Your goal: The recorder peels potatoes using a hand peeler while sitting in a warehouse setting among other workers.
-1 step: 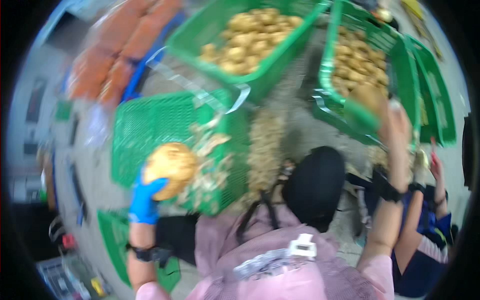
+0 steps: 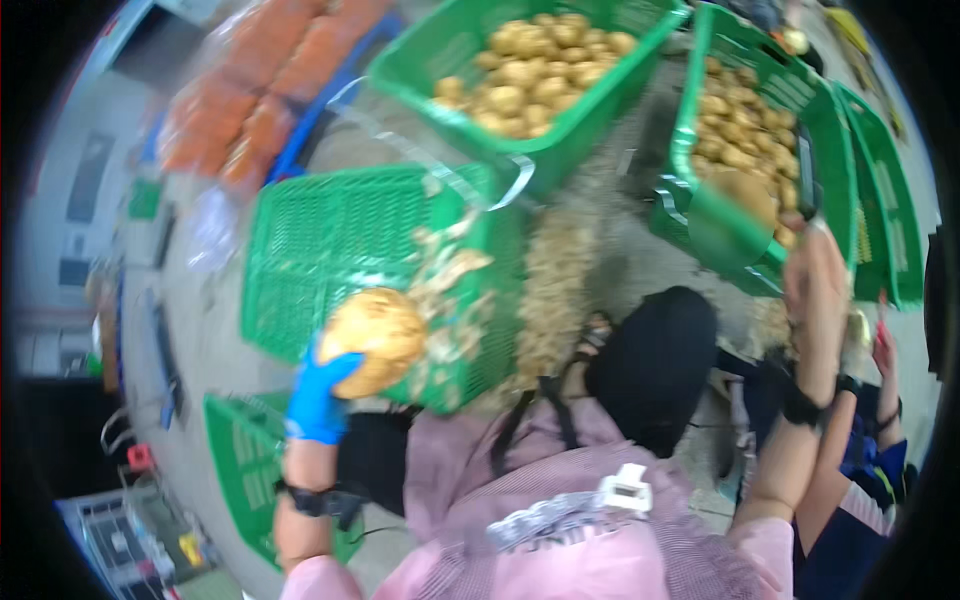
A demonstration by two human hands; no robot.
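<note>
Head view: gloved left hand [image 2: 318,400] grips a potato [image 2: 374,338] above a peel-strewn green crate [image 2: 330,250]; the bare right hand [image 2: 815,275] reaches an upper potato crate [image 2: 720,225], its grip too blurred to tell. One-handed, the potato could slip.

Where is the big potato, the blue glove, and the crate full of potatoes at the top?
big potato [image 2: 375,335], head view, middle of its peeled face.
blue glove [image 2: 318,400], head view, back of the left hand.
crate of potatoes [image 2: 560,145], head view, its green front wall.
</note>
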